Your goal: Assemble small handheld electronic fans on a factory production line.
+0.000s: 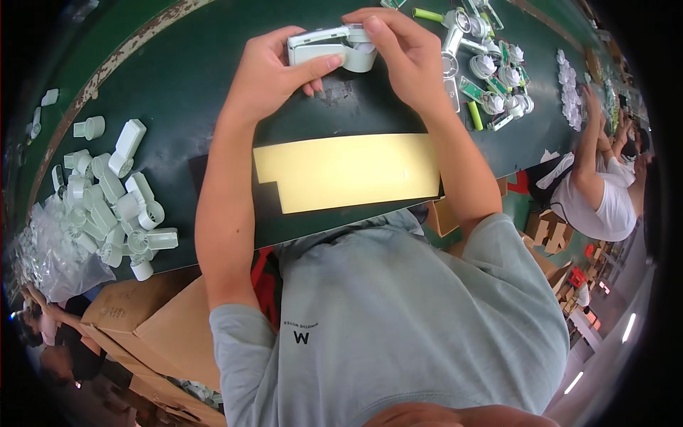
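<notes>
The pale mint-white plastic housing point(313, 54), with a flat elongated body and a round cup-like end, should be light and stiff, its smooth shell perhaps a little slippery; a dark gap shows between its upper piece and lower body, so the thin edges there look like the fragile part, and the broad body and rounded end seem the sounder places to take hold. It is held up at twelve o'clock from the middle of the view, over the dark green tabletop point(174, 89). It lies at about three o'clock from the left grip point(270, 71), which is closed on the flat body with the thumb along the near side, and at about nine o'clock from the right grip point(409, 57), which closes on the round end with the thumb on top; the fingers behind are partly hidden. Toward six o'clock from the housing, well apart, lies a flat yellow notched sheet point(348, 171). At nine o'clock of the view sits a heap of similar pale plastic housings point(126, 146), and between one and two o'clock a cluster of white assemblies with green circuit boards point(484, 67).
</notes>
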The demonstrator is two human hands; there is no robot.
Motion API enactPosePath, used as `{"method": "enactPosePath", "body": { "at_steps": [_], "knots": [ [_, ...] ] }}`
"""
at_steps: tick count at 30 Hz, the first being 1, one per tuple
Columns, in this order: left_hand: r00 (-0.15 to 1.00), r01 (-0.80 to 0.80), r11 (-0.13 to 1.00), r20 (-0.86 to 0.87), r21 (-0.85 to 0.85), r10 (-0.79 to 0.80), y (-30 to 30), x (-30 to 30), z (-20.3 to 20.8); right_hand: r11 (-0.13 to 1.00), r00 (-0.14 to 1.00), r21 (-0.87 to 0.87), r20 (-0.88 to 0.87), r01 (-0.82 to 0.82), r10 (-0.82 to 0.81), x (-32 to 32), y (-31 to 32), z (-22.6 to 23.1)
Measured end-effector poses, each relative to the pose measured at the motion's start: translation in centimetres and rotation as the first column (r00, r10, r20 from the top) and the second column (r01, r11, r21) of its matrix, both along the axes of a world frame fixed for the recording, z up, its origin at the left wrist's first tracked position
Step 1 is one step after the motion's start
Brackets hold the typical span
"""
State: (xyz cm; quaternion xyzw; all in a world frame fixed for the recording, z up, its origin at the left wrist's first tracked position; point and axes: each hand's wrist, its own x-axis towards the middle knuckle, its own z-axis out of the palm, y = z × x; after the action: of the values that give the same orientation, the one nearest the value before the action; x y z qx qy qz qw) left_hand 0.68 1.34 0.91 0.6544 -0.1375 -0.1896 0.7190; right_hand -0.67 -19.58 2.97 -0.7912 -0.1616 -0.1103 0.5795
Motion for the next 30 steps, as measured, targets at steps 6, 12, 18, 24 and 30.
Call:
{"method": "enactPosePath", "body": {
  "at_steps": [6, 12, 18, 24, 30],
  "knots": [
    [1.0, -0.011, 1.0, -0.023, -0.016, 0.01, 0.2, -0.1, 0.0, 0.997, 0.993, 0.067, 0.116, -0.023, 0.015, 0.7, -0.1, -2.2],
    [0.999, 0.042, 0.999, -0.027, 0.02, -0.042, 0.2, -0.4, 0.6, 0.998, 0.994, 0.008, 0.088, -0.065, 0.064, 0.9, -0.8, -2.0],
    [0.999, 0.015, 0.998, -0.051, -0.063, -0.018, 0.3, -0.1, 0.6, 0.999, 0.967, 0.033, 0.256, -0.02, 0.011, 0.6, 0.4, -1.9],
    [0.999, -0.016, 0.994, -0.036, -0.11, 0.012, 0.3, -0.1, 0.5, 0.998, 0.98, 0.062, 0.196, -0.028, 0.016, 0.3, 0.5, -1.8],
    [0.99, -0.102, 0.985, 0.079, -0.14, 0.113, -0.6, -0.3, -0.1, 0.906, 0.979, 0.399, -0.078, -0.143, 0.189, -0.4, 0.3, -1.6]
  ]
}}
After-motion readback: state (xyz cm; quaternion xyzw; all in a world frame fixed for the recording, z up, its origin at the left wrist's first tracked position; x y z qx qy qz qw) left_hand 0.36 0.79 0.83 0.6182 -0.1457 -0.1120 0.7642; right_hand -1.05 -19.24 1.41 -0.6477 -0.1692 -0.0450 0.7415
